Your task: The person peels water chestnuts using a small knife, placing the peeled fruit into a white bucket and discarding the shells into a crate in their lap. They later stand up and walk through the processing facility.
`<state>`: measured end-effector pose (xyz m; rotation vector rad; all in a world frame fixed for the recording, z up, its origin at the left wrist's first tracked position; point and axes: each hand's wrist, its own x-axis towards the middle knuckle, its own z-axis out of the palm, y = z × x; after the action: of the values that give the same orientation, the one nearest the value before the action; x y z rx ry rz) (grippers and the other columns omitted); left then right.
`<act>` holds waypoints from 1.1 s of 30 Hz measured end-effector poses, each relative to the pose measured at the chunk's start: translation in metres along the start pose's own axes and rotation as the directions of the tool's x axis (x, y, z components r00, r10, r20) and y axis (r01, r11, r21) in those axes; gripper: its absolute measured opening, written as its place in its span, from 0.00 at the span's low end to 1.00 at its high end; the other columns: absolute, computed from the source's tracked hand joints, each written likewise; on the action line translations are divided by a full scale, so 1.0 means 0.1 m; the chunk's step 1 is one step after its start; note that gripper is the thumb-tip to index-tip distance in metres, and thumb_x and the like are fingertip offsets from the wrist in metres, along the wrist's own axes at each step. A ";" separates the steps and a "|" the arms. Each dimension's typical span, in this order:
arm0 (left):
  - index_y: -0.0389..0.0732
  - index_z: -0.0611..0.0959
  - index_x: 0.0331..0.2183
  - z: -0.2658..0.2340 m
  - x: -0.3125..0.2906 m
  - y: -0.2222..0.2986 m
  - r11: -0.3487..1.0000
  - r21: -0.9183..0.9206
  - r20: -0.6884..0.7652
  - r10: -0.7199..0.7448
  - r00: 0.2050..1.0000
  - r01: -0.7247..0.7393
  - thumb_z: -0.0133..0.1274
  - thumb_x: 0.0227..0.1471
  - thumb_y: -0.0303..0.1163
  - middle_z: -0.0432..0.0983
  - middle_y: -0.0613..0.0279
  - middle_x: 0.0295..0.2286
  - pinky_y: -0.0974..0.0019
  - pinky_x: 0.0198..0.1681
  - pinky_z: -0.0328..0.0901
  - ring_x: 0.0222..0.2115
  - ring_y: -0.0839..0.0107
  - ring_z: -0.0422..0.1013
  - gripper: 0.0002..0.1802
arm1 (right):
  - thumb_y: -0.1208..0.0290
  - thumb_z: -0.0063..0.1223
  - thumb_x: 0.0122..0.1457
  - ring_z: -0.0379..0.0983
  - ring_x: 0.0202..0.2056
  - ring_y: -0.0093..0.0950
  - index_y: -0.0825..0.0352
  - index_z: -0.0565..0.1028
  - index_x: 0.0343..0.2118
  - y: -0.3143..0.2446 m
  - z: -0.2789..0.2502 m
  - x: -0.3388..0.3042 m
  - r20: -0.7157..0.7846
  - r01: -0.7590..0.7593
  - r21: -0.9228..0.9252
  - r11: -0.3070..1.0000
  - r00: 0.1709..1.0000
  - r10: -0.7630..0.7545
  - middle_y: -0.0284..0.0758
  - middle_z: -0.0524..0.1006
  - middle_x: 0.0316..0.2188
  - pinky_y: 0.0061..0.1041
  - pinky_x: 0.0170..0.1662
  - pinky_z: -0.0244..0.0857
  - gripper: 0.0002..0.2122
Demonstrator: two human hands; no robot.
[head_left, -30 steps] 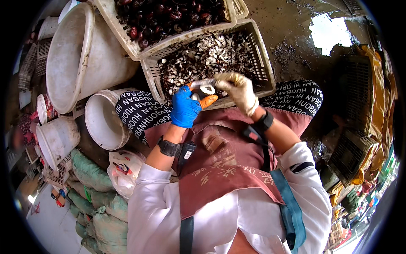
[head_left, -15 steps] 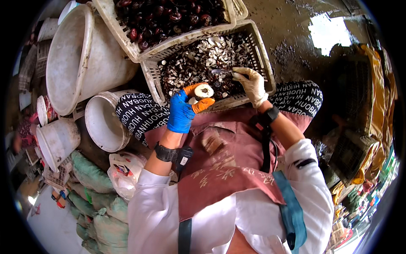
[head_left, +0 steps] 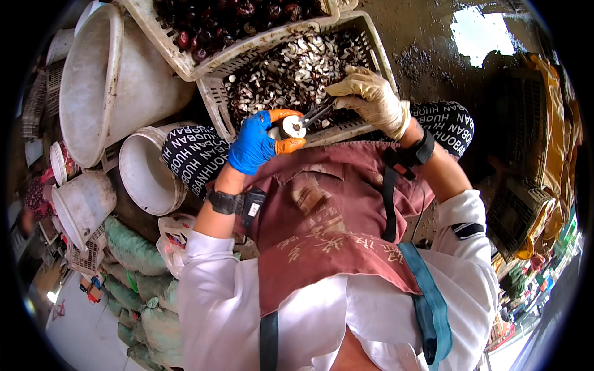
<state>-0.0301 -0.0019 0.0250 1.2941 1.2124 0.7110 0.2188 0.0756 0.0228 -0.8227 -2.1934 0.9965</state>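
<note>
My left hand [head_left: 252, 143], in a blue glove with orange finger coverings, grips a round water chestnut [head_left: 293, 127] between thumb and fingers. Its white flesh faces up. My right hand [head_left: 374, 99], in a cream glove, holds a slim metal peeler [head_left: 318, 114], whose narrow blade end touches or nearly touches the chestnut. Part of the peeler's handle is hidden by the fingers. Both hands are over the near edge of a slotted plastic crate [head_left: 215, 105] strewn with white and dark-brown peelings [head_left: 291, 68].
Beyond it, a second crate [head_left: 162, 46] holds glossy dark-red chestnuts [head_left: 244, 9]. A big white tub [head_left: 145, 74] and white buckets [head_left: 145, 170] stand to the left, with green sacks [head_left: 133, 253] nearer. The floor [head_left: 427, 31] at far right is wet and littered.
My right hand has brought the peeler from over the peelings down and left to the chestnut. My left hand, still gripping the chestnut, has moved slightly left and up in view.
</note>
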 end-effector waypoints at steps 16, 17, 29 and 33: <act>0.36 0.76 0.42 0.13 0.02 -0.12 0.950 -0.304 -0.090 -0.104 0.991 0.072 0.65 0.34 0.25 0.74 0.65 0.36 0.73 0.43 0.64 0.35 0.78 0.69 0.28 | 0.72 0.53 0.54 0.67 0.24 0.13 0.71 0.75 0.36 -0.03 0.58 -0.21 0.115 -0.508 0.759 0.407 0.720 0.685 0.28 0.75 0.23 0.12 0.27 0.62 0.09; 0.35 0.75 0.42 0.13 0.03 -0.09 0.968 -0.252 -0.161 -0.052 0.986 0.010 0.65 0.35 0.25 0.74 0.64 0.35 0.73 0.43 0.64 0.35 0.77 0.69 0.27 | 0.73 0.53 0.54 0.67 0.25 0.13 0.71 0.75 0.37 -0.05 0.55 -0.23 0.100 -0.509 0.764 0.396 0.701 0.706 0.28 0.75 0.25 0.12 0.28 0.63 0.09; 0.35 0.76 0.41 0.18 0.08 -0.09 0.940 0.311 -0.425 0.266 0.865 -0.137 0.64 0.35 0.23 0.75 0.62 0.34 0.72 0.39 0.66 0.33 0.76 0.70 0.26 | 0.72 0.58 0.49 0.68 0.23 0.16 0.68 0.77 0.35 -0.10 0.56 -0.28 -0.099 -0.551 0.501 0.667 0.729 0.677 0.33 0.76 0.23 0.17 0.28 0.64 0.10; 0.35 0.76 0.41 0.16 0.11 -0.10 0.925 0.369 -0.396 0.242 0.886 -0.088 0.64 0.35 0.23 0.74 0.61 0.34 0.71 0.38 0.67 0.32 0.75 0.71 0.26 | 0.71 0.59 0.49 0.69 0.22 0.17 0.67 0.77 0.34 -0.05 0.54 -0.24 -0.184 -0.523 0.340 0.782 0.778 0.600 0.33 0.76 0.22 0.17 0.27 0.64 0.10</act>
<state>-0.0141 0.0012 0.0105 1.5951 1.6560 0.9848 0.1945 0.0321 -0.0089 -1.4438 -1.5312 1.3285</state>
